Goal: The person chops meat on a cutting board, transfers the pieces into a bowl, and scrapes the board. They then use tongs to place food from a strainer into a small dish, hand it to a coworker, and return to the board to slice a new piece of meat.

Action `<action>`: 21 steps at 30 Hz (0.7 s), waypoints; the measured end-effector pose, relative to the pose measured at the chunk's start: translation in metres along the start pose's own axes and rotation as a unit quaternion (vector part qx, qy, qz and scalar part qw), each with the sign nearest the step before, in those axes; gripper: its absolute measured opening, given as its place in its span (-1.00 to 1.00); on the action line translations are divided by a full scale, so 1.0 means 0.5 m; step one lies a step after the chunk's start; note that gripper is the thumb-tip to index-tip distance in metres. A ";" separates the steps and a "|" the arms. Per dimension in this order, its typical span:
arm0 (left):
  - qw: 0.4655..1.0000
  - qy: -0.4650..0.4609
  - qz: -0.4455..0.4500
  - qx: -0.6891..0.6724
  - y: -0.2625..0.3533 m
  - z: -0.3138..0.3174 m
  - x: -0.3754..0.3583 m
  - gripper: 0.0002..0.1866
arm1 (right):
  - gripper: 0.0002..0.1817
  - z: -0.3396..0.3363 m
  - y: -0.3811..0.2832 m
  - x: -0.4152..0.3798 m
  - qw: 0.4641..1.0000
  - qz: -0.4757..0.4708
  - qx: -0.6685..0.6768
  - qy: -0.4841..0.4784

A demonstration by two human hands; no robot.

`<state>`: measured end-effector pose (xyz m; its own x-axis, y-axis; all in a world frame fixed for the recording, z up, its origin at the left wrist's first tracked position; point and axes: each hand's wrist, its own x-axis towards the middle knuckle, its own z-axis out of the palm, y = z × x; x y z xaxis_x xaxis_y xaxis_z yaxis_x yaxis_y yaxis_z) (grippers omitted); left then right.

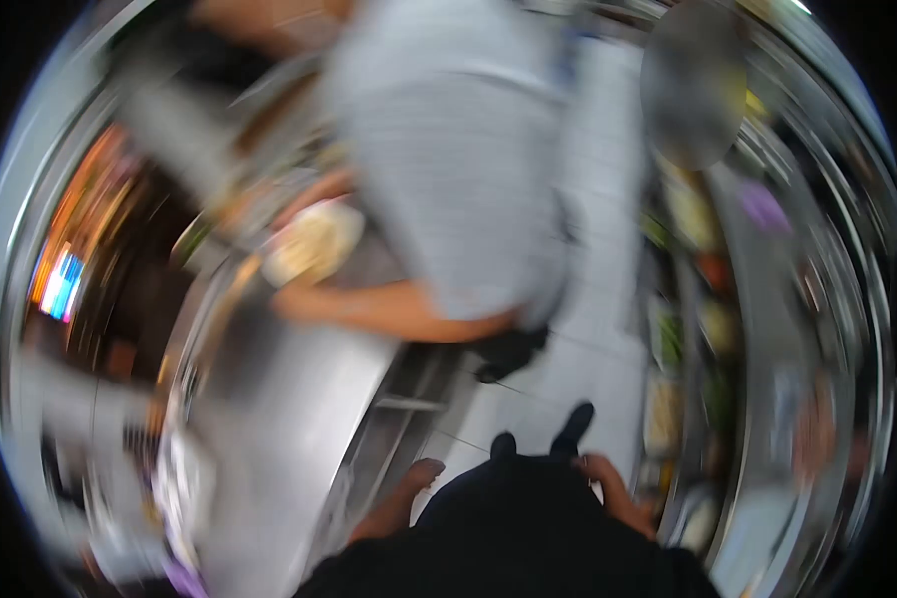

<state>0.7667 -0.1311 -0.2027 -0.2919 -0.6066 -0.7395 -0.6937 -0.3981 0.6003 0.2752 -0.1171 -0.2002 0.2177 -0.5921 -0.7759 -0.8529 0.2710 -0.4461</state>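
My left hand (426, 473) hangs low beside my dark clothing, near the edge of the steel counter (279, 448). My right hand (594, 468) is on the other side, close to my clothing. Both are small and blurred, and I cannot make out their fingers or anything in them. Ahead, a co-worker in a grey shirt (448, 169) leans over the counter with both arms around a round, pale dish of food (316, 242). The food's details are smeared by motion.
White floor tiles (593, 269) run between the counters. Along the right side stands a row of food containers (665, 329) beside a steel surface (767, 329). A large round metal object (693, 85) is at the upper right. A crumpled pale bag (184, 478) lies at the left.
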 end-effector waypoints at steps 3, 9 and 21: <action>0.996 -0.079 0.036 0.014 -0.009 -0.006 0.077 -0.68 | -0.59 0.130 0.074 -0.034 0.978 -0.074 0.049 0.189; 0.991 -0.117 -0.007 -0.068 0.236 0.023 0.102 -0.91 | -0.60 0.049 -0.087 -0.484 0.877 0.065 0.307 0.364; 0.975 -0.158 0.156 -0.014 0.619 0.407 0.181 -0.69 | -0.77 0.173 0.291 -0.968 0.519 0.318 0.114 0.785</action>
<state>0.3913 -0.1692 -0.1459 -0.6772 -0.4596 -0.5746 -0.5227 -0.2492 0.8153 0.0869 0.2743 0.0720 -0.8811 -0.1680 0.4420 -0.3984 0.7674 -0.5024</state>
